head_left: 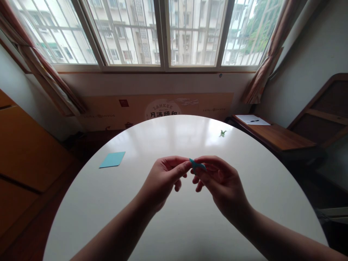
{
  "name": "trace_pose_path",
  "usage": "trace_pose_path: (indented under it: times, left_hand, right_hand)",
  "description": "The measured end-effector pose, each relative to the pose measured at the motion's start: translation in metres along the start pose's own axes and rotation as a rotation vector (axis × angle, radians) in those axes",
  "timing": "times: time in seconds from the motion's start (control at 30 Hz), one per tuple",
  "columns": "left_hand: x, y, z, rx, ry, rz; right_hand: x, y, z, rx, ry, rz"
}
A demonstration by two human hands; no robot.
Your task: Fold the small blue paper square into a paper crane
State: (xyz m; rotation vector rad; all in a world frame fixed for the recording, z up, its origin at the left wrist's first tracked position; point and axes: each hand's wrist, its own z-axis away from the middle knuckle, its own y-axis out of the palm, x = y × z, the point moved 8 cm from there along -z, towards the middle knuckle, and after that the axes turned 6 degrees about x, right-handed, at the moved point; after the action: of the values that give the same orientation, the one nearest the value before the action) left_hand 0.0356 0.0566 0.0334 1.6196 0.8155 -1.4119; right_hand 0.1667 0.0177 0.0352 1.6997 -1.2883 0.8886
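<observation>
A small folded piece of teal paper (198, 165) is held between both hands above the middle of the white table. My left hand (167, 175) pinches its left tip between thumb and forefinger, the other fingers curled below. On the other side, the thumb and forefinger of my right hand (221, 177) grip the paper's right part, which hides some of it. Flat on the table to the left lies a square teal sheet of paper (112, 160). A small green folded paper figure (223, 133) stands near the far right edge.
The round white table (174, 224) curves away in front of me. Beyond it are a printed cardboard panel (212, 105) and barred windows. At the right, a wooden side table (282, 136) bears a white sheet (251, 119) with a dark object on it.
</observation>
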Motion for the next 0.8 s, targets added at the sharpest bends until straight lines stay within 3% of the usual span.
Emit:
trace_pose_path:
  times: [0.47,0.8]
  left_hand:
    - [-0.009,-0.001,0.003,-0.022,0.086,-0.107]
    - [-0.017,-0.005,0.010,-0.139,0.145,-0.328]
  right_hand:
    - [0.001,-0.001,0.000,-0.022,0.005,0.054]
    - [-0.004,-0.003,0.002,-0.032,0.031,0.126]
